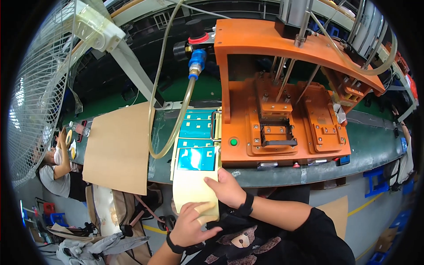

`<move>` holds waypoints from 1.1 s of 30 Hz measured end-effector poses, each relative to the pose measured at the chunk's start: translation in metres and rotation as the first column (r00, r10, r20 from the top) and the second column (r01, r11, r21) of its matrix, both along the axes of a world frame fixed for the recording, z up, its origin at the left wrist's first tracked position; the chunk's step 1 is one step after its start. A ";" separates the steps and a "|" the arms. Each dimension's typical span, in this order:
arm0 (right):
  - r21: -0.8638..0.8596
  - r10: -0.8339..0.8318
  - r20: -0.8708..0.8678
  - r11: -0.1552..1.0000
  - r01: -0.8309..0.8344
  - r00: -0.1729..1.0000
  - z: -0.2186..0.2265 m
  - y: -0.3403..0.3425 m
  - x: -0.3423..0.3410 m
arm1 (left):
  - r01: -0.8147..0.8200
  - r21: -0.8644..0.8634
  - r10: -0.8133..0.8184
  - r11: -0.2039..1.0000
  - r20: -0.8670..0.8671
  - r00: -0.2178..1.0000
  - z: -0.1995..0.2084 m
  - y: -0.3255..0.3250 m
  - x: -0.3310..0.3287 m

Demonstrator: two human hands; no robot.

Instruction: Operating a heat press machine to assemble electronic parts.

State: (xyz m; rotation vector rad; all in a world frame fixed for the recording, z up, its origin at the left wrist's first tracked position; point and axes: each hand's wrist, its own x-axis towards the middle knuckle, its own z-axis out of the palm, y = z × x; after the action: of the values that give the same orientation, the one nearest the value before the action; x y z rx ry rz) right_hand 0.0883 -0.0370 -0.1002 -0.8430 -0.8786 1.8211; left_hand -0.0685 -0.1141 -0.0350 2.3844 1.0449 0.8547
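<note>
A pale yellow backing sheet (194, 187) with a glossy blue film panel (196, 158) at its far end hangs over the near edge of the bench. My right hand (226, 187) grips its right edge, thumb on top and the other fingers partly hidden. Across the near end of the sheet lie the fingers of my left hand (192, 224), yellow finger covers on some of them, its thumb stretched out apart. More blue-panelled sheets (194, 126) lie on the bench just beyond.
An orange press machine (282, 148) with metal rods and a green button stands at the right. Its clear air hose (176, 128) loops down beside the sheets. A large brown cardboard sheet (117, 150) lies left, near a fan (39, 88). Another person (62, 172) sits at far left.
</note>
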 end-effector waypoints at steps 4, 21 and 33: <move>0.225 0.034 0.271 0.969 -0.098 0.962 0.015 -0.027 0.010 | -0.301 0.142 0.293 0.943 0.077 0.953 -0.006 0.013 0.004; 0.333 -0.679 0.397 0.734 0.592 0.618 0.015 -0.135 0.231 | 0.301 -0.369 0.285 0.880 0.915 0.287 -0.021 0.046 0.001; -0.854 -0.956 -0.095 0.221 0.471 0.276 -0.235 -0.502 0.241 | 0.495 -0.546 0.246 0.676 0.800 0.547 -0.048 0.043 0.119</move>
State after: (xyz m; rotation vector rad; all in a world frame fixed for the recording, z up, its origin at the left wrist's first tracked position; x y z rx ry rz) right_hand 0.3293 -0.5387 -0.3352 -0.7780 0.7669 1.2026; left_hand 0.0510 -0.0708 -0.0829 1.0669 0.5656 1.0660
